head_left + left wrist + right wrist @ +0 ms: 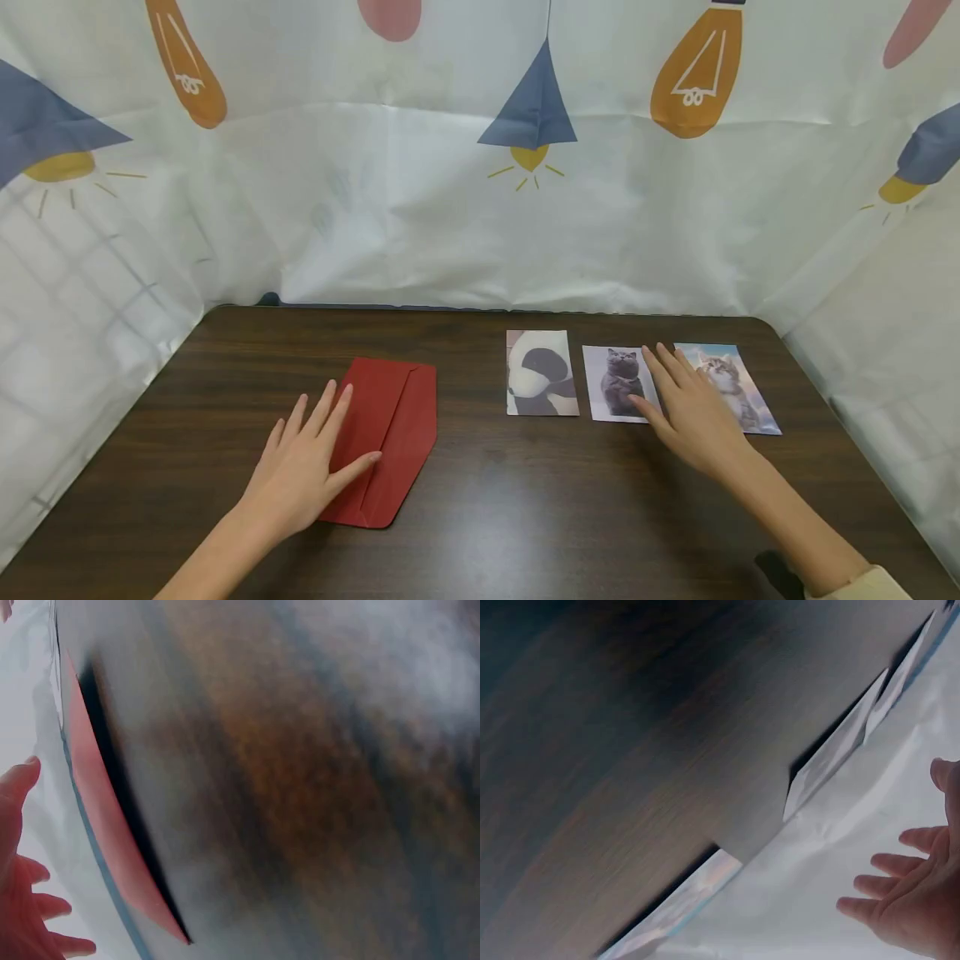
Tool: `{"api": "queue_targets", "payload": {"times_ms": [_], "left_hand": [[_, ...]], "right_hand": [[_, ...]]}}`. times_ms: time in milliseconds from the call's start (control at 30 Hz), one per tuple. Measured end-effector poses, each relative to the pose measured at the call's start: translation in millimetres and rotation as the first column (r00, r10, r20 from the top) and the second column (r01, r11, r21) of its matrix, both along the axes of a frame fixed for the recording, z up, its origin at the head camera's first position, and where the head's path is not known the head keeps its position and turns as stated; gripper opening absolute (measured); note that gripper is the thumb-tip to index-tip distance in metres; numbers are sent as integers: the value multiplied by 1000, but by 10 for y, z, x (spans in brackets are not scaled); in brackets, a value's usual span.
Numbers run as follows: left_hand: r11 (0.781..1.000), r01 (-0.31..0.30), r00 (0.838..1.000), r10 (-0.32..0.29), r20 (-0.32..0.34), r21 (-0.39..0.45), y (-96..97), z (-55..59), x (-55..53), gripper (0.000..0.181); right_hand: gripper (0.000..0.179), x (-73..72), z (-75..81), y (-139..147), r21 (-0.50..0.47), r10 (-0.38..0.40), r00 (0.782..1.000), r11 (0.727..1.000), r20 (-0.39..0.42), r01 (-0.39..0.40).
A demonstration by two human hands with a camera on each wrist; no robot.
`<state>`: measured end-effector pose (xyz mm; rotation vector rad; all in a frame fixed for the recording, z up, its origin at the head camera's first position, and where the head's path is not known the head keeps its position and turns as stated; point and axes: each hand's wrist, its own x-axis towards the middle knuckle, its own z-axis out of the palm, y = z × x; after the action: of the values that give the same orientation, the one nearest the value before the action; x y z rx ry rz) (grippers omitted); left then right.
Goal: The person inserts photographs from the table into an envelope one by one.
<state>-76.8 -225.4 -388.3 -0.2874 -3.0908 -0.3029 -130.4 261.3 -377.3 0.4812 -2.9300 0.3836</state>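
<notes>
A red envelope (408, 433) lies on the left half of the table. Over its left edge my left hand (296, 471) is spread, fingers pointing away from me and thumb across the envelope. In the left wrist view that hand (26, 900) holds nothing. My right hand (693, 417), fingers extended, overlaps two picture cards: one with a grey cat (618, 383) and one with a tabby kitten (731, 383). A third card, with a black-and-white animal (542, 372), lies to their left. The right wrist view shows the right hand (919, 892) with no object in it.
Everything lies on a dark wood-grain table (480, 492) with rounded far corners. White fabric (420, 208) printed with lamps and bulbs hangs behind the far edge and along both sides. A pale sleeve cuff (862, 586) shows at the bottom right, beside a small dark object (778, 573).
</notes>
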Motion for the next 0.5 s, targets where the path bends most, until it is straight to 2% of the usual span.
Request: {"api": "queue_targets", "payload": {"times_ms": [300,500], "left_hand": [[999,-8,1000,7,31,50,-3,-106,-23,99],[997,-8,999,5,37,76,2,-134,-26,97]], "right_hand": [[74,-132,-44,-140,-30,19,999,999,43,-18],[69,-201,-84,-212,-81,23,997,997,71,-17]]}}
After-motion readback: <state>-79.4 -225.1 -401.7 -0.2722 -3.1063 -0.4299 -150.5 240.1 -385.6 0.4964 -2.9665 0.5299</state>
